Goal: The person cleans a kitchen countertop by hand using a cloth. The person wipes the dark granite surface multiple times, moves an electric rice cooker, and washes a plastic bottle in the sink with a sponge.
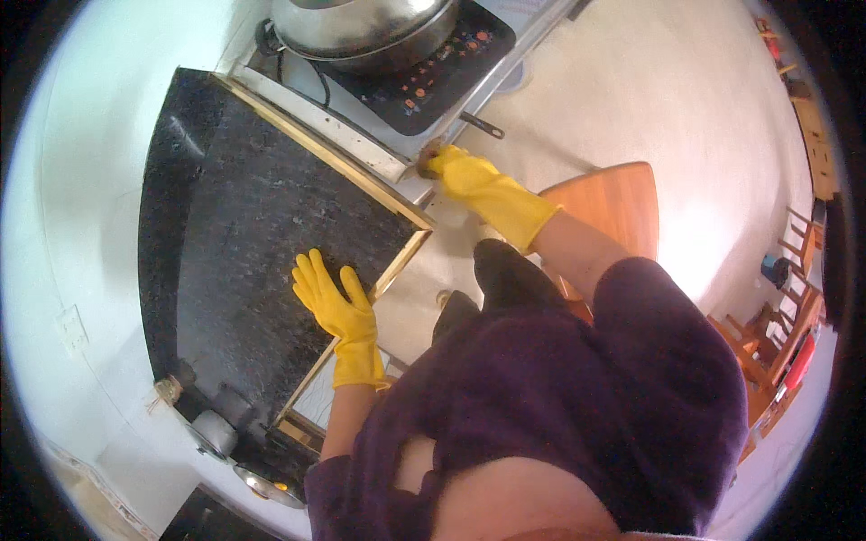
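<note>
My left hand (pixel 338 304), in a yellow rubber glove, rests palm down on the black stone-look countertop (pixel 270 203), close to its light wooden edge trim (pixel 399 267). Its thumb stands apart from the fingers. My right hand (pixel 467 172), gloved the same way, grips a small brown scrubbing pad or rag (pixel 427 162); which of these cannot be told. That brown thing is at the near end of a narrow white ledge (pixel 331 128) spotted with dark specks. The fingers partly hide it.
A black induction cooker (pixel 419 95) bears a large lidded metal pot (pixel 365 30). A dark handle (pixel 482 124) juts past the stand's edge. An orange wooden chair or stool seat (pixel 609 196) is beside my right forearm. Several pot lids, one a metal lid (pixel 267 487), line the counter's far end.
</note>
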A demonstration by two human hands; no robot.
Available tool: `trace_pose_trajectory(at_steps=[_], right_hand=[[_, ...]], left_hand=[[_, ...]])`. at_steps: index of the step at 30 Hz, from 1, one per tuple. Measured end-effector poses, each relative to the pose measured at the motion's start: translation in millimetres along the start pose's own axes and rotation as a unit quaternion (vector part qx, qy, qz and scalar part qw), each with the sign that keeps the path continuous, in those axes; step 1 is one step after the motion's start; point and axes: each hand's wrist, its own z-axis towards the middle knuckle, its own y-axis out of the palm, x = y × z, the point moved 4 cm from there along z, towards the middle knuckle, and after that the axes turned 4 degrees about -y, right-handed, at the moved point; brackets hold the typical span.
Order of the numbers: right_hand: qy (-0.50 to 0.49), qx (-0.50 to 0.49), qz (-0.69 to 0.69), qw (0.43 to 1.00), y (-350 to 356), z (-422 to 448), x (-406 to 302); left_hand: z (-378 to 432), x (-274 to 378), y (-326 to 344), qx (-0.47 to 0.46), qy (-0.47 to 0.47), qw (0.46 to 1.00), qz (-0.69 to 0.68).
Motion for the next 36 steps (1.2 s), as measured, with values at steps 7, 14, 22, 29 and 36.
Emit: trace_pose_trajectory(at_steps=[7,14,22,29,36], right_hand=[[-0.187,0.104,0.169,0.962,-44.3,23.4,-62.6],[-0.212,0.042,0.097,0.972,-27.2,121.5,-86.1],[-0.146,0.102,0.086,0.980,-29.4,234.9,-114.7],[-0.199,-0.019,0.129,0.971,-19.3,72.0,-67.7],[-0.177,0.129,0.088,0.972,-25.6,150.9,-95.0]], left_hand=[[5.8,-0.5,-3.9,-0.012,-0.018,1.000,0.011],[8.6,-1.1,-7.6,-0.026,-0.039,0.999,-0.006],[20.3,-2.4,-7.1,-0.049,-0.037,0.998,-0.022],[9.5,-9.0,-7.9,-0.068,-0.073,0.995,-0.012],[15.5,-5.9,-8.3,-0.062,-0.057,0.996,-0.013]])
